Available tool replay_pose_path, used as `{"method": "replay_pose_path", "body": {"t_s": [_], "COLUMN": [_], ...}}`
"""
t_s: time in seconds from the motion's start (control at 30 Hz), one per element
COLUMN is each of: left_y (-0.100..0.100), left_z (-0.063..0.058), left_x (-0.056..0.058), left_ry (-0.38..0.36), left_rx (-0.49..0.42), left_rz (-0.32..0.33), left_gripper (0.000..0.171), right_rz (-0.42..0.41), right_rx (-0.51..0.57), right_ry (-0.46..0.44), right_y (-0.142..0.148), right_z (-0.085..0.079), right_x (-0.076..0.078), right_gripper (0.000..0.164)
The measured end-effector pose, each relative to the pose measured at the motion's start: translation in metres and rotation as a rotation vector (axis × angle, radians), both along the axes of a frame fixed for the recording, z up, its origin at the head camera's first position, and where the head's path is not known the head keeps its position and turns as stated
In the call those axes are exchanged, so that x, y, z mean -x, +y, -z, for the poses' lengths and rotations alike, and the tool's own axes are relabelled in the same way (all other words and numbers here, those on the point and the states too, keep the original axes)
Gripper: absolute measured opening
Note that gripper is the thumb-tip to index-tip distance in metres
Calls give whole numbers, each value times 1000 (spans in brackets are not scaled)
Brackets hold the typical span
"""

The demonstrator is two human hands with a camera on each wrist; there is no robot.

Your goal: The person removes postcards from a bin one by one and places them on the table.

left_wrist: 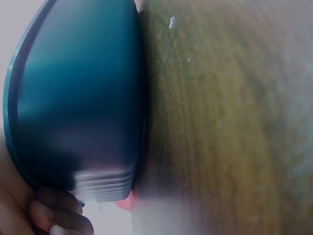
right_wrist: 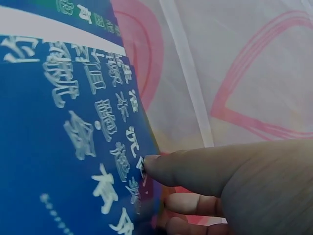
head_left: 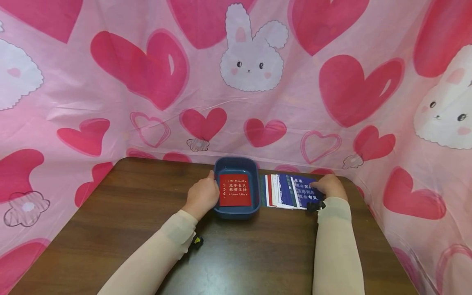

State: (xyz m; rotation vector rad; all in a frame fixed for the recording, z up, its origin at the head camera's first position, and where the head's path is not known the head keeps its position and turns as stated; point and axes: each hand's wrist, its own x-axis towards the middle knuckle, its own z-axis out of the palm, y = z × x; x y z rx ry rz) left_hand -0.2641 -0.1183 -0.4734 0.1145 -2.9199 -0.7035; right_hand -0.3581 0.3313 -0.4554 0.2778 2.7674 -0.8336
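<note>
A dark blue plastic bin stands on the table, holding a red card with pale lettering, face up. My left hand grips the bin's left side; in the left wrist view the bin's outer wall fills the left, with curled fingers at its lower end. Right of the bin lies a fanned row of cards, red, white and blue. My right hand pinches the rightmost blue card, which bears white characters. In the right wrist view the thumb presses its face, with other fingers behind the edge.
The brown wooden table ends just behind the bin and cards. A pink curtain with hearts and rabbits hangs along the back and both sides.
</note>
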Motion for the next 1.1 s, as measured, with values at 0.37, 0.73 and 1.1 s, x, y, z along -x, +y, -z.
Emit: {"method": "replay_pose_path", "body": {"t_s": [0.37, 0.73, 1.1], "left_y": [-1, -2, 0], "left_z": [1, -2, -3], "left_x": [0, -1, 0], "left_ry": [-2, -22, -26], "left_rx": [4, 1, 4], "left_rz": [0, -8, -7], "left_gripper": [61, 62, 61], "right_rz": [-45, -207, -424], "right_rx": [10, 26, 107], "right_ry": [56, 199, 270], "right_y": [-13, -85, -182], "right_z": [-11, -47, -62], "right_x": [2, -2, -13], "right_gripper": [44, 54, 39]}}
